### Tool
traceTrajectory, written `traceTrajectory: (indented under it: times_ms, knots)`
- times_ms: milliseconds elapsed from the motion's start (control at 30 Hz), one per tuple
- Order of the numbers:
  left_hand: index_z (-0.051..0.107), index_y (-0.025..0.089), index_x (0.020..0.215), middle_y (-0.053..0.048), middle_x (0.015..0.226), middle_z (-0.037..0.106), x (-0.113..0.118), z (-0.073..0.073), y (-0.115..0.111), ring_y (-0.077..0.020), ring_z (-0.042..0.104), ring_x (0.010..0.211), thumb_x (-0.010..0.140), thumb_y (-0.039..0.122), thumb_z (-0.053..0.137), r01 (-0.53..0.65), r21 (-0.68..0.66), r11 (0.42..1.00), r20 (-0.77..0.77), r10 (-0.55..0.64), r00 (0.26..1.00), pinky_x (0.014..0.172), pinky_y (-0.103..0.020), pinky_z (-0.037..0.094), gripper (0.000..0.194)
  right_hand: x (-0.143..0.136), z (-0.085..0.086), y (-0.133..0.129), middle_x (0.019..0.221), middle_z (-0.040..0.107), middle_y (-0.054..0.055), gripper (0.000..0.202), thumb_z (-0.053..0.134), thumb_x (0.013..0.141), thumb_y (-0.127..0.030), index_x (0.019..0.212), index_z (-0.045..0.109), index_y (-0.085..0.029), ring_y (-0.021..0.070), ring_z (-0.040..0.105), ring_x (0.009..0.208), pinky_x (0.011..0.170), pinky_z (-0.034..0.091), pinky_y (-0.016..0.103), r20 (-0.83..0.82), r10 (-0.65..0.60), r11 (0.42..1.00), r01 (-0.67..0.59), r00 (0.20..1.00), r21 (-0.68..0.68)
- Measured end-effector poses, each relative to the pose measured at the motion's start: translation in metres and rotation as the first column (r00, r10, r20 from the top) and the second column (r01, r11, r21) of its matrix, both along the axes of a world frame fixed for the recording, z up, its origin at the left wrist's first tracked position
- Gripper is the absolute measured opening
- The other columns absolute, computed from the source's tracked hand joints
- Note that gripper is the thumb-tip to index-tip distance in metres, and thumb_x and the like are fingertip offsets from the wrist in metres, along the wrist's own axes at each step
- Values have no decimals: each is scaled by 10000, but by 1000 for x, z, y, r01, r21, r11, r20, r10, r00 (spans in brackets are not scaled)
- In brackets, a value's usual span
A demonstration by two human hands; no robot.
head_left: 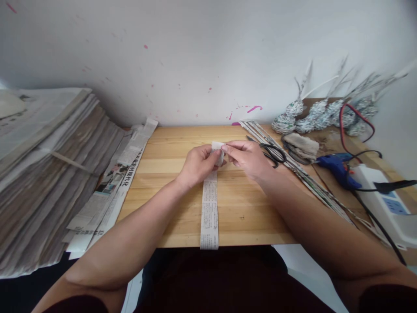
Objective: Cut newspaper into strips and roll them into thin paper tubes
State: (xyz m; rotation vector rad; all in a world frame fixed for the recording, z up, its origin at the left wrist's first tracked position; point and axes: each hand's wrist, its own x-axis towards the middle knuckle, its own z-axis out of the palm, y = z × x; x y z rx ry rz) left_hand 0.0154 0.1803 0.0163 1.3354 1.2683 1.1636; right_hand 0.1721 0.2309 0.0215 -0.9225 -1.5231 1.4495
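Head view: far end of a newspaper strip (210, 204) worked between the fingertips of both hands, over a wooden tabletop (254, 217). The strip runs from the hands straight toward the wearer, its near end reaching the front edge of the table. The left hand (197, 164) grasps the far end between thumb and fingers; the right hand (246, 156) pinches the same end at its right-hand corner, thumb uppermost. The step in hand appears to be fine shaping of this end, perhaps a fold or a roll; the fingers hide which. The next move seems to call for a steady left hold, a small fingertip adjustment by the right, and the trailing length kept straight. Just beyond the right hand lie scissors (275, 146), beside a bundle of thin paper rods (302, 178). Farther right rests a blue glue gun (337, 168). At the left, loose newspaper pieces (110, 191) lie next to a tall newspaper stack (65, 174), well apart from the hands.
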Motion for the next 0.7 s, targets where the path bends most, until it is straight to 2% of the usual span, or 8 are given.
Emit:
traceTrajectory:
  times_ms: [167, 333, 467, 567, 700]
  knots:
    - [670, 142, 886, -64, 782, 721, 2, 1, -2, -164, 698, 763, 870, 395, 631, 26, -30, 999, 21, -26, 999, 693, -274, 558, 256, -3, 0, -5, 600, 598, -16, 301, 835, 660, -455, 707, 719, -182, 101, 489, 536, 471, 370, 255, -26, -70, 997, 70, 997, 7]
    - [660, 148, 860, -53, 811, 710, 1, -2, -2, -137, 661, 726, 856, 356, 638, 69, -36, 997, 9, -69, 998, 687, -270, 562, 210, -4, 5, -12, 568, 583, -23, 383, 828, 671, -517, 627, 638, -187, 93, 475, 502, 457, 372, 248, 57, -123, 992, 121, 991, 43]
    - [648, 150, 870, -51, 849, 699, 1, -2, -2, -144, 658, 769, 831, 360, 670, 102, -89, 991, 88, -94, 992, 669, -268, 565, 215, -4, 2, -11, 567, 597, -18, 412, 831, 667, -534, 614, 612, -190, 102, 498, 508, 482, 401, 252, 89, -153, 986, 146, 984, 86]
    - [660, 143, 884, -46, 855, 699, 2, 1, -3, -137, 662, 788, 814, 357, 698, 113, -112, 987, 168, -93, 981, 713, -269, 565, 228, -3, -3, -7, 582, 605, -15, 407, 822, 682, -534, 617, 613, -192, 110, 507, 533, 511, 413, 256, 111, -178, 978, 163, 978, 132]
    - [679, 131, 871, -49, 829, 702, 2, 2, -4, -132, 669, 776, 813, 385, 711, 104, -97, 990, 183, -85, 979, 730, -266, 561, 262, -3, -6, -3, 585, 572, -26, 411, 822, 687, -539, 627, 614, -189, 100, 466, 540, 511, 369, 254, 77, -180, 976, 168, 981, 135]
